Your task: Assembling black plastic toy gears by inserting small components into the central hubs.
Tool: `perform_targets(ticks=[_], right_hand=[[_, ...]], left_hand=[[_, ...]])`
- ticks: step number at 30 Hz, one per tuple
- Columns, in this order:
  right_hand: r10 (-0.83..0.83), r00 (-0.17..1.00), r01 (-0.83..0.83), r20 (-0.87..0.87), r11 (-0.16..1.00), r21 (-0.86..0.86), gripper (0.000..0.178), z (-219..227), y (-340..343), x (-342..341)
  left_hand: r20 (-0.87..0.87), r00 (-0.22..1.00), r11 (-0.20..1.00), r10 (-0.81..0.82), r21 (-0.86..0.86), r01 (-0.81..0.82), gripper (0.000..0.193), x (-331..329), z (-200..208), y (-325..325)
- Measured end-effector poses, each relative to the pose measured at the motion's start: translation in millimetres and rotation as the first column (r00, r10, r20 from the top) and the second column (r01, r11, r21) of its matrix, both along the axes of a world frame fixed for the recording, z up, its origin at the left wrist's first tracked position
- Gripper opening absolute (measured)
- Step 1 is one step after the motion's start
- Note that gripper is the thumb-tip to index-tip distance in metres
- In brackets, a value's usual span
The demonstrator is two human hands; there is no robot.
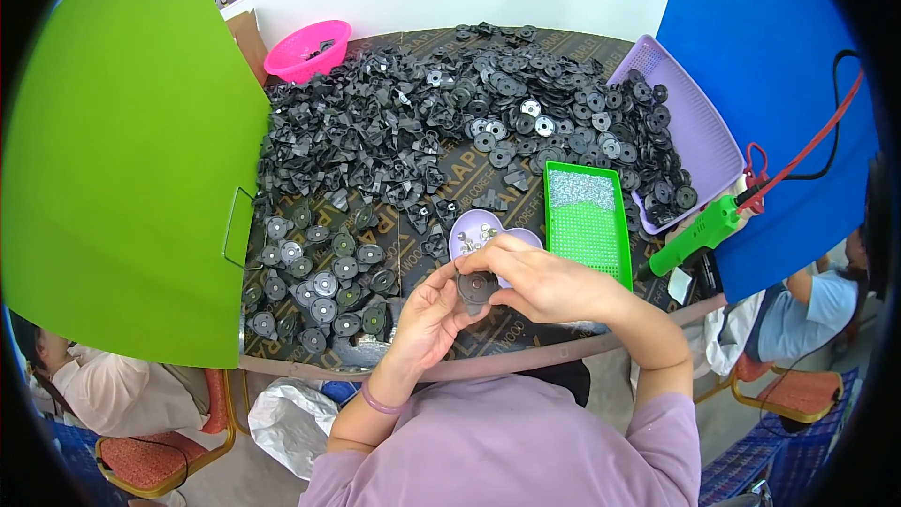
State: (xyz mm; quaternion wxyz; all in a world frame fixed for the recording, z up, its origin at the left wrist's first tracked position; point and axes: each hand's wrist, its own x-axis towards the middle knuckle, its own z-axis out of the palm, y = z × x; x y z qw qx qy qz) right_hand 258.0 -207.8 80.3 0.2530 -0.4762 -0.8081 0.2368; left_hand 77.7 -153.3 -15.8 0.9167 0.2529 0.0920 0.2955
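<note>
Close in front of me, both hands hold one dark round plastic part [477, 290] with a hole-like mark at its middle. My left hand [429, 317] grips its left and lower edge, thumb and fingers closed round it. My right hand [537, 280] pinches it from above and from the right. Just beyond the hands sits a small lilac dish [519, 238] with several shiny metal pieces [477, 237] in it, partly hidden by my right hand. Right of it lies a green tray [587, 244], its far end filled with small silvery bits [582, 192].
Black plastic parts [352, 122] and round discs [549, 94] heap the far table. Assembled-looking pieces [324, 284] lie left. A pink basket [310, 52] stands far left, a purple basket [709, 131] right, beside a green corded power screwdriver [696, 235]. Green [131, 169] and blue [760, 103] panels flank the table.
</note>
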Motion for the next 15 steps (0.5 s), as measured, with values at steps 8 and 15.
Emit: perform_targets(ticks=[8,15], right_hand=[[0.144,0.978,-0.190,0.153,0.917,0.352,0.025,-35,-19,-18],[-0.001,0.943,-0.243,0.334,0.682,0.689,0.014,-82,-30,-45]], left_hand=[[-0.271,0.962,0.999,0.040,0.012,-0.038,0.037,-25,0,-20],[-0.532,0.847,0.954,-0.007,0.250,0.165,0.043,-63,-15,-37]])
